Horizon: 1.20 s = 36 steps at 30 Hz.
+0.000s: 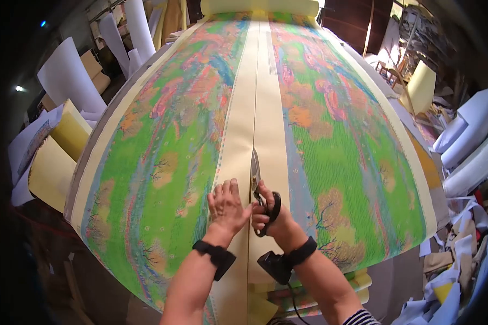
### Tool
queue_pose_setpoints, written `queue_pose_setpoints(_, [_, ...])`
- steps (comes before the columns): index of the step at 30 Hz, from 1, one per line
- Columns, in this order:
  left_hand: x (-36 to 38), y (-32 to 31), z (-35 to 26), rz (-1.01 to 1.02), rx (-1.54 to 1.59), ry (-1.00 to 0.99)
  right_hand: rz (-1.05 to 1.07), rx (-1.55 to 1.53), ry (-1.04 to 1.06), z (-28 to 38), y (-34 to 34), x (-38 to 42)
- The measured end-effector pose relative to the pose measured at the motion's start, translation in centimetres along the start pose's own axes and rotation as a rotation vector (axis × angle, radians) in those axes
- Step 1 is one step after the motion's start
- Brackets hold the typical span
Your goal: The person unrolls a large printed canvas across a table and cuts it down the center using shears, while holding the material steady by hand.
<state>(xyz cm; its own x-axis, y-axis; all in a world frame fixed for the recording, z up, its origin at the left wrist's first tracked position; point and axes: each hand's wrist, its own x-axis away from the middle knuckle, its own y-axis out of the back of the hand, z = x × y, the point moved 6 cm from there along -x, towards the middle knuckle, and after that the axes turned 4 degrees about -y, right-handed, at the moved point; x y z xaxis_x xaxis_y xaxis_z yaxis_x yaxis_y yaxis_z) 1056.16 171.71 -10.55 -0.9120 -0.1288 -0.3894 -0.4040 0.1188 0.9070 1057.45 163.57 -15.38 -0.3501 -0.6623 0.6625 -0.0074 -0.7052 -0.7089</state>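
A pair of scissors (256, 187) with black handles is held in my right hand (268, 208), its fingers wrapped through the loops. The blades point away from me along a pale strip (263, 116) between two printed panels. My left hand (227, 208) lies flat on the sheet just left of the scissors, fingers spread, its thumb near the handles. The left panel (168, 184) and the right panel (347, 168) carry green, pink and blue landscape patterns. A thin dark line runs along the pale strip, ahead of the blades and behind them toward me.
A roll of the sheet (260, 6) lies at the far end of the table. White and yellow rolled sheets (70, 81) stand at the left. Scraps and curled offcuts (461, 249) are heaped at the right. Folded printed pieces (320, 295) hang below the near edge.
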Motion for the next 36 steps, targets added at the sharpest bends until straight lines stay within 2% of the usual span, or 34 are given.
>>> queue_pose_setpoints(2, [-1.5,-1.8,-0.4,-0.015,-0.105,0.024,0.022,0.085,0.061,0.0,0.4,-0.1])
queue_pose_setpoints(4, [-1.9,-4.8,-0.2,0.249,-0.237,0.127,-0.026,0.116,0.083,0.0,1.2,-0.1])
queue_pose_setpoints(6, [-2.5,-6.1,-0.7,0.281,-0.269,0.111,0.001,0.158,0.109,0.1,2.1,-0.1])
queue_pose_setpoints(8, [-2.8,-6.8,-0.6,0.437,-0.348,0.138,0.022,0.164,0.108,0.2,2.6,-0.3])
queue_pose_setpoints(10, [-2.7,-6.3,-0.6,0.392,-0.343,0.116,0.048,0.172,0.105,0.1,3.0,-0.4])
queue_pose_setpoints(12, [-1.4,-6.9,-0.5,0.595,-0.265,0.035,0.0,0.202,0.137,-0.2,3.1,-0.2])
queue_pose_setpoints(13, [-1.3,-6.2,-0.8,0.473,-0.243,0.006,-0.01,0.215,0.163,-0.2,3.4,-0.1])
queue_pose_setpoints(20, [-0.3,-4.2,-0.7,0.3,-0.185,-0.044,-0.123,0.246,0.184,-0.6,3.2,1.7])
queue_pose_setpoints(26, [1.2,-3.0,-0.2,0.375,-0.062,-0.053,-0.167,0.129,0.197,-2.8,2.0,3.1])
queue_pose_setpoints(30, [0.6,-3.8,0.5,0.381,0.088,-0.04,-0.198,0.168,0.196,-2.0,2.1,2.0])
queue_pose_setpoints(34, [-0.3,-4.6,0.6,0.444,0.167,-0.036,-0.284,0.164,0.192,1.5,0.9,0.0])
queue_pose_setpoints(36, [-0.5,-5.2,0.7,0.482,0.176,-0.014,-0.253,0.156,0.201,5.4,0.1,-2.1])
